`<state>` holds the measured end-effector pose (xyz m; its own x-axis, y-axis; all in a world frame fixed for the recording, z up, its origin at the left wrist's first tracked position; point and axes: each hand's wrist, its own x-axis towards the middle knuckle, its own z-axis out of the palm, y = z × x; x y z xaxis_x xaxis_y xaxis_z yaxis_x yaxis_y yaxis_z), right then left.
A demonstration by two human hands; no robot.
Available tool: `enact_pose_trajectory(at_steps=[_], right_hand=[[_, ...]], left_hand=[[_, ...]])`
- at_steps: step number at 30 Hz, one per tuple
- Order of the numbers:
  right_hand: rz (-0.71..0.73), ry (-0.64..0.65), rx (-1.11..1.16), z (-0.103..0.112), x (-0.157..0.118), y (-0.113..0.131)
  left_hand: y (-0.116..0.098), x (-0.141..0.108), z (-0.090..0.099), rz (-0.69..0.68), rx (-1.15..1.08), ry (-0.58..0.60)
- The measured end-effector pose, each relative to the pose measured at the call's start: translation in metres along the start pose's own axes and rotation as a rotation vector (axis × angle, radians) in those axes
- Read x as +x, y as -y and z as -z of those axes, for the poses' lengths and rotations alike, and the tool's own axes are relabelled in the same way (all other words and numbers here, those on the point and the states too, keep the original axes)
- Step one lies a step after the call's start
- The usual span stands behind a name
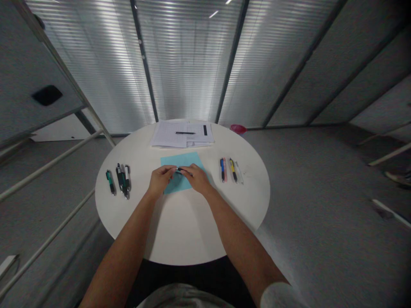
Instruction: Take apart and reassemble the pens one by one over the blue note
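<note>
Over a light blue sheet of paper (pixel 177 185) on the round white table, my left hand (pixel 160 177) and my right hand (pixel 196 177) meet fingertip to fingertip. Both are closed in a pinch on a small, dark, slim pen (pixel 179 169), one at each end. Most of the pen is covered by my fingers, and only a short dark piece with a light end shows between them.
On the round table (pixel 180 231), a green pen (pixel 111 183) and several dark and white pens (pixel 123 179) lie left. Blue (pixel 222 170), pink (pixel 225 170), yellow-black (pixel 233 170) and clear pieces lie right. Printed papers (pixel 167 134) with a black pen (pixel 185 133) lie behind.
</note>
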<state>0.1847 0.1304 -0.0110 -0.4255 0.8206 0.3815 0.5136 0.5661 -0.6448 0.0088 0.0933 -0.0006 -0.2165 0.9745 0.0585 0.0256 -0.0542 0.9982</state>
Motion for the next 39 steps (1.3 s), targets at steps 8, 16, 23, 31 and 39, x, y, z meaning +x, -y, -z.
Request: enact_pose_trajectory(at_steps=[8, 16, 23, 31, 39], right_hand=[[-0.046, -0.276, 0.245, -0.002, 0.006, -0.004], [-0.107, -0.395, 0.317, 0.001, 0.006, -0.003], [-0.104, -0.391, 0.112, 0.007, 0.005, -0.004], [-0.040, -0.078, -0.344, 0.004, 0.000, 0.001], [-0.007, 0.020, -0.401, 0.001, -0.002, -0.005]], left_hand=[[0.004, 0.001, 0.006, -0.098, 0.032, -0.080], [0.008, 0.004, 0.012, -0.330, 0.347, -0.205], [0.011, 0.003, 0.011, -0.393, 0.558, -0.087], [0.011, 0.006, 0.009, -0.371, 0.505, -0.108], [0.013, 0.007, 0.010, -0.333, 0.494, -0.161]])
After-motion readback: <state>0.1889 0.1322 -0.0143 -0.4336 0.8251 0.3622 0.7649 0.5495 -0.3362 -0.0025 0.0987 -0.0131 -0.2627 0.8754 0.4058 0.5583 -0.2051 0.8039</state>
